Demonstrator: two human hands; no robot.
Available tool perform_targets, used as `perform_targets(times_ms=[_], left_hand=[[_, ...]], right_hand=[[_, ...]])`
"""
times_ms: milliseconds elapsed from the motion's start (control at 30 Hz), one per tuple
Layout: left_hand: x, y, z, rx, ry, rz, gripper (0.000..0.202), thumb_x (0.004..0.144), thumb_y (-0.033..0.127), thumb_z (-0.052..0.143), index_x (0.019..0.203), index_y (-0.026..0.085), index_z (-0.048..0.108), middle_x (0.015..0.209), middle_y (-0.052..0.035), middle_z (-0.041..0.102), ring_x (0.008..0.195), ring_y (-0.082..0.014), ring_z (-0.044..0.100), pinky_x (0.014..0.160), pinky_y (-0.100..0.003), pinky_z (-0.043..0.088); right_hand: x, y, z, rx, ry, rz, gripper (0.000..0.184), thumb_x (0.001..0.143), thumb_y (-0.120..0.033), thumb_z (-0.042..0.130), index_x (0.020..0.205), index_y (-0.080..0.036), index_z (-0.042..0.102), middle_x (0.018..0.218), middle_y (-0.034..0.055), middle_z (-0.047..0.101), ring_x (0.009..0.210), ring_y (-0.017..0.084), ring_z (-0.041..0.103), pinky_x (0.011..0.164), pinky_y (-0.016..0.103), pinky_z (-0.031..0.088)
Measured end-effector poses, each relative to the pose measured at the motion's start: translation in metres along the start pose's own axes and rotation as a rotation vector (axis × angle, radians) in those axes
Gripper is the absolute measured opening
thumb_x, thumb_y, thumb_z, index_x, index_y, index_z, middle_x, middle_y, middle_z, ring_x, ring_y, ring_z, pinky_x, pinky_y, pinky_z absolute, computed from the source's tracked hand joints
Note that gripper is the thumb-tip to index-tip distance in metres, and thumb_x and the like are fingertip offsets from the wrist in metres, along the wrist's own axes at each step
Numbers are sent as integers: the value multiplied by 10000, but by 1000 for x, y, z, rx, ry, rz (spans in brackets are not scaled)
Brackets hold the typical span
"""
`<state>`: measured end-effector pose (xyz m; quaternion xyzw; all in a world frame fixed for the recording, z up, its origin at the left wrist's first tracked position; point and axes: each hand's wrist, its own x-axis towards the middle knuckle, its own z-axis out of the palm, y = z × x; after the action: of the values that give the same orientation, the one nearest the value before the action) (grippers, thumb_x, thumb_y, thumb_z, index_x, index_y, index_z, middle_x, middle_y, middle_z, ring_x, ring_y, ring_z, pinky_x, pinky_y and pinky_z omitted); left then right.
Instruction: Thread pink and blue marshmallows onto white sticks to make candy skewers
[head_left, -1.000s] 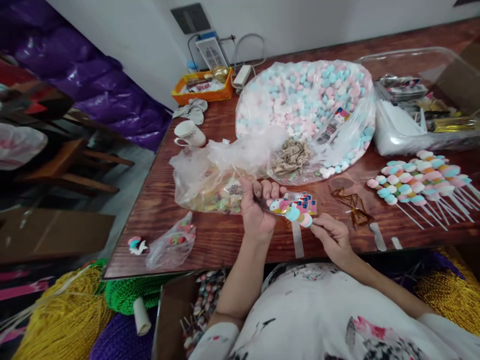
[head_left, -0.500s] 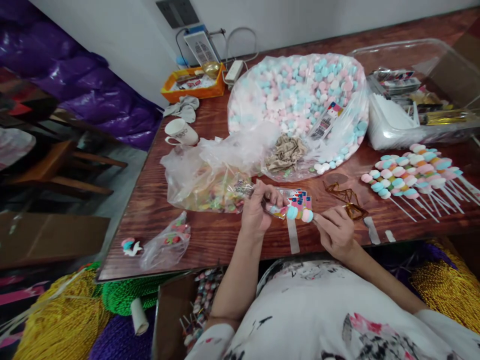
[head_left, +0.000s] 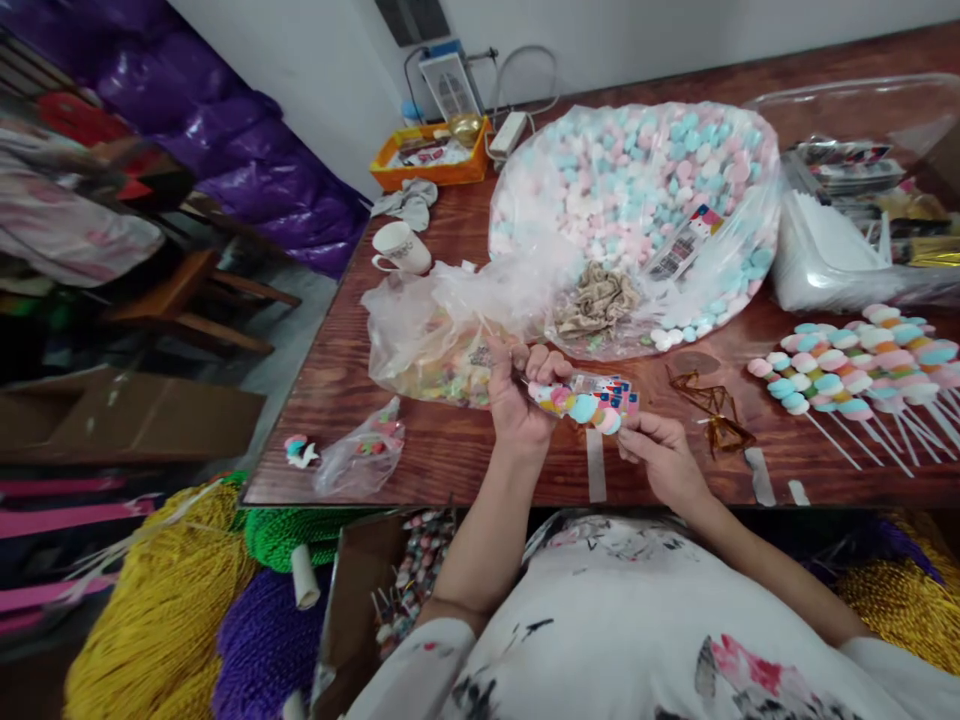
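Note:
My left hand (head_left: 519, 398) is closed around the top end of a marshmallow skewer (head_left: 584, 408) with pink, blue and yellow pieces. My right hand (head_left: 660, 458) pinches the lower end of the same skewer, near the table's front edge. Both hands hover just above the wooden table (head_left: 450, 455). Under the skewer lies a small packet with red and blue print (head_left: 613, 386). A clear bag of small colourful candies (head_left: 442, 355) lies just left of my left hand.
A large clear bag of pink, blue and white marshmallows (head_left: 637, 200) fills the table's middle. Finished skewers (head_left: 855, 370) lie at the right. A white cup (head_left: 401, 247), an orange tray (head_left: 431, 165), amber glasses (head_left: 709, 410) and tape strips (head_left: 596, 465) are also there.
Both hands stay on the skewer and have turned it slightly. The camera has shifted, so the whole table sits a little further right and higher in view.

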<state>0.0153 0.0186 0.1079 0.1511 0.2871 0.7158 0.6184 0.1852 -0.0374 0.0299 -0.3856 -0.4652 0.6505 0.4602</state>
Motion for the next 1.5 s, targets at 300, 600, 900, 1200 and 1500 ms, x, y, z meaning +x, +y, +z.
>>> perform_targets(times_ms=[300,600,900,1200,1500], left_hand=[[6,-14,-3,144,-42,-10,517,916,500,507,550,178,335,485,60,311,438,-68,380,542,-223,468],[8,-47,-23,185,-46,-6,314,780,425,720,728,177,535,603,43,549,571,-109,589,671,-270,536],[22,-34,-29,-23,165,-254,492,942,536,404,610,176,442,492,61,408,404,-59,438,561,-221,520],[12,-34,-35,136,59,-15,423,854,485,605,598,160,517,493,46,486,443,-89,538,564,-245,528],[7,-41,-34,26,-64,-106,501,881,600,477,614,176,499,499,41,486,442,-100,532,577,-281,537]], right_hand=[[3,-7,-4,-6,-38,61,207,849,-335,617,736,-165,653,570,-24,528,506,78,413,483,224,298],[8,6,-26,-1015,108,-673,181,843,-85,539,938,-169,669,755,74,674,666,169,535,654,324,419],[17,4,-28,-1077,110,-653,185,833,-84,577,936,-200,679,847,70,668,761,163,595,665,286,481],[15,-12,-12,-714,155,-409,91,834,-132,618,837,-211,664,726,-5,599,665,122,564,618,255,469],[10,-7,-23,-1132,181,-749,239,789,-51,613,943,-223,675,808,50,629,743,164,588,662,292,488]])
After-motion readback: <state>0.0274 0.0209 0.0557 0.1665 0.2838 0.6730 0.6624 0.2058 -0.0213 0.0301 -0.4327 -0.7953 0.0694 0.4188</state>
